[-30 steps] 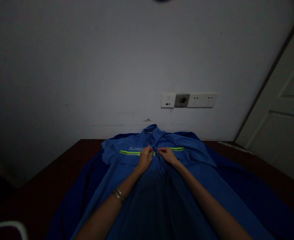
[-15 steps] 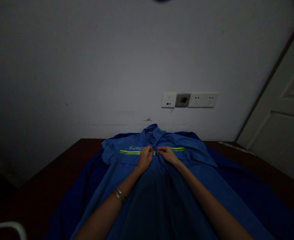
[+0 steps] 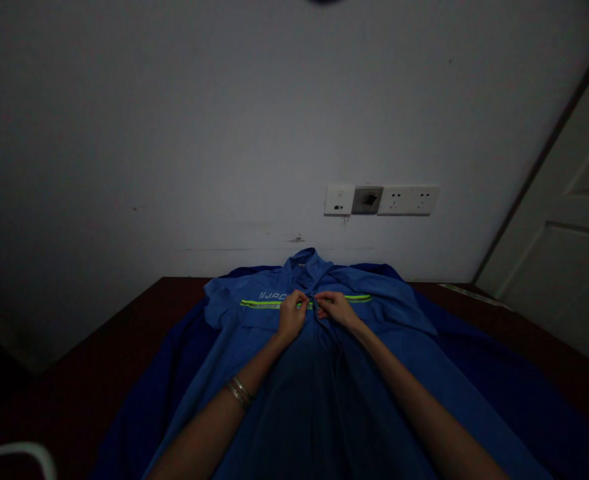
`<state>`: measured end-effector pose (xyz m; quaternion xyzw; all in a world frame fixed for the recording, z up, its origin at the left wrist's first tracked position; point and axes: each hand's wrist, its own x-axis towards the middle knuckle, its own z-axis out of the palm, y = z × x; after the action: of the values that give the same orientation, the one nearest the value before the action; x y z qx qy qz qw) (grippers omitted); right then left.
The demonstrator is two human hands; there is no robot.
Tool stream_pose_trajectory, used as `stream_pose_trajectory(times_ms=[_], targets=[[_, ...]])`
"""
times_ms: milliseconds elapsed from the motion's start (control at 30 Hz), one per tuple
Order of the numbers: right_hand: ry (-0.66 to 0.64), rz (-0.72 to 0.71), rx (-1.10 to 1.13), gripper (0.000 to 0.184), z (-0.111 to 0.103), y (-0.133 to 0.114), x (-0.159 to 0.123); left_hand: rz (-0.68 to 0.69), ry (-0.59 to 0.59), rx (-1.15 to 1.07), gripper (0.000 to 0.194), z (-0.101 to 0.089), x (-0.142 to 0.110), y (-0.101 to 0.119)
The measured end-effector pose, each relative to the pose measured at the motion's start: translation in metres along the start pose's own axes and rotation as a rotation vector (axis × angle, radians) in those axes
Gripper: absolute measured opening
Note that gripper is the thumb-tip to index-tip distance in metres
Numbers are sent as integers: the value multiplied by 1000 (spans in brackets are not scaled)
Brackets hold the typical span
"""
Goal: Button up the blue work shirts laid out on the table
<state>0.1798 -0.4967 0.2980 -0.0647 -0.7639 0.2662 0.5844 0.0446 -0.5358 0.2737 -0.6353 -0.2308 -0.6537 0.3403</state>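
A light blue shirt [image 3: 254,333] with a neon stripe and white letters across the chest lies spread out, its collar toward the wall. My left hand [image 3: 293,315] pinches the shirt's front edge just below the collar. Opposite it, my right hand [image 3: 336,308] is closed on the other side of the front opening, fingertips nearly meeting the left ones. Whether a button sits between the fingertips is too small to tell. Underneath spreads a darker blue garment [image 3: 479,360], showing on both sides.
The garments lie on a dark reddish-brown table [image 3: 139,313] against a pale wall [image 3: 199,133]. Sockets and switches [image 3: 407,200] are set in the wall. A panelled door [image 3: 574,253] stands at the right. A white curved bar [image 3: 29,450] shows at the lower left.
My right hand's fingers have shifted slightly at the shirt front. Both hands stay in the same place, and the shirt lies as before.
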Motion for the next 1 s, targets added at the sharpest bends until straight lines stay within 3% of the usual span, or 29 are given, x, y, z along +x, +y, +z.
stream_pose_trajectory(times_ms=[800, 1000], targets=[[159, -202, -253, 26, 9, 13, -5, -259, 19, -197, 3, 1, 3, 9], [189, -390, -454, 18, 7, 18, -1, -350, -6, -324, 10, 5, 4, 0]])
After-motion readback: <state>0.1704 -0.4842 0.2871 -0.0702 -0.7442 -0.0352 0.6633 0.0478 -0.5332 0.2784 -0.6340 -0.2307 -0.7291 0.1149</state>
